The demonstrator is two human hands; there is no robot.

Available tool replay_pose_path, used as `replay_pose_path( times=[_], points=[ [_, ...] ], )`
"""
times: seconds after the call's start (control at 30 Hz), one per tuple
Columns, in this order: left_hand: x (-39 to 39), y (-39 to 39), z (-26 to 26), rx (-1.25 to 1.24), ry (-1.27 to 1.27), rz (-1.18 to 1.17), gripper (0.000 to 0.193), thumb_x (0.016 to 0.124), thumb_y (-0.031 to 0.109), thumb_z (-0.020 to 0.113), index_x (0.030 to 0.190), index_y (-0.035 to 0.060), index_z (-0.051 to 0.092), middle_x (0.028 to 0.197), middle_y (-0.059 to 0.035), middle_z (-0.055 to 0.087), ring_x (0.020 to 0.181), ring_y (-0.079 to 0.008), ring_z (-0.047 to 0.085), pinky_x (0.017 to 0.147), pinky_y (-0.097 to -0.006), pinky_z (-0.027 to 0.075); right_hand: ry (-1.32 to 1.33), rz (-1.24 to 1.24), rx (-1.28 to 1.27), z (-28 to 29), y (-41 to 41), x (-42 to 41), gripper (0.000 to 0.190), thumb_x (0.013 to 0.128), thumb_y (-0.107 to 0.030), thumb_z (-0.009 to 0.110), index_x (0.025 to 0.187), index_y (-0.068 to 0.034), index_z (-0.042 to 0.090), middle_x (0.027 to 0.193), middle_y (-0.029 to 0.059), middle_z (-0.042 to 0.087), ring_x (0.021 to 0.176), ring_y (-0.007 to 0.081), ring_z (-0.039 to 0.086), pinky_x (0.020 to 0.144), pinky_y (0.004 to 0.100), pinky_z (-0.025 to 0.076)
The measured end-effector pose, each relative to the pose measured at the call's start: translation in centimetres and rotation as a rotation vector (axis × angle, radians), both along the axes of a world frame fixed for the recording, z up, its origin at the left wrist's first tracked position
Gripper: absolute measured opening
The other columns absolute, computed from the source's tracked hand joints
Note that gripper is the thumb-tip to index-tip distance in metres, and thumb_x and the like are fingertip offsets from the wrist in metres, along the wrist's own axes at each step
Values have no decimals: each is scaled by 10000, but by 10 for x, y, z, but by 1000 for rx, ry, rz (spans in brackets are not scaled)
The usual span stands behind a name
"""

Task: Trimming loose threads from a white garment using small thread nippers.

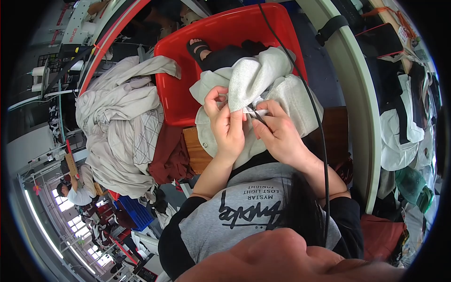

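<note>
A light grey-white knitted garment lies bunched over my lap, in front of a red plastic tub. My left hand pinches an edge of its cloth between thumb and fingers. My right hand holds a small dark-bladed tool, likely thread snips, with the tips at the cloth edge between both hands. Whether the blades are apart is too small to tell. A metal eyelet shows on the cloth left of my left wrist.
The red plastic tub holds my sandalled foot. A pile of pale garments and dark red cloth lie left. A black cable hangs on the right before a pale table edge. Another person works far left.
</note>
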State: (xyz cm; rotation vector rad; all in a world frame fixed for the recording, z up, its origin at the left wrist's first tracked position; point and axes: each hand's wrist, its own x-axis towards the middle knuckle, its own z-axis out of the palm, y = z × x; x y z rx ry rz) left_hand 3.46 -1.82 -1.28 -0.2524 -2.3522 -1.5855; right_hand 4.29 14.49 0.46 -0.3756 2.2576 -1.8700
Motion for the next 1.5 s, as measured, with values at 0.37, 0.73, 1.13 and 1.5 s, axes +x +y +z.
replay_pose_path(
  times=[0.37, 0.73, 1.13, 1.5],
  points=[
    [-3, -7, -1, 118, -22, 30, 191, 906, 95, 534, 732, 31, 581, 1294, -135, 409, 1074, -215, 397, 877, -307, 385, -6, -54, 19, -8, -1, 0, 251, 952, -141, 594, 768, 22, 647, 1095, 138, 526, 848, 219, 567, 727, 316, 450],
    [-3, 0, -3, 319, -97, 69, 262, 940, 126, 523, 692, 45, 535, 1270, -113, 423, 1038, -172, 407, 851, -274, 373, -50, -19, 14, -7, -1, -2, 267, 955, -163, 591, 764, 16, 639, 1111, 136, 509, 799, 205, 568, 704, 314, 455],
    [0, 2, 0, 284, -95, 72, 262, 936, 125, 529, 690, 33, 541, 1288, -119, 408, 1049, -178, 405, 834, -270, 383, -52, -38, 14, -7, -3, -3, 254, 952, -156, 592, 766, 10, 640, 1059, 119, 514, 809, 205, 547, 708, 308, 440],
    [-2, -6, -2, 421, -36, 83, 253, 933, 84, 500, 685, 30, 505, 1325, -106, 396, 1043, -159, 412, 840, -259, 370, 32, -22, 63, -8, -3, -1, 247, 950, -178, 604, 799, 10, 653, 989, 113, 498, 810, 223, 546, 723, 328, 450]
  ],
)
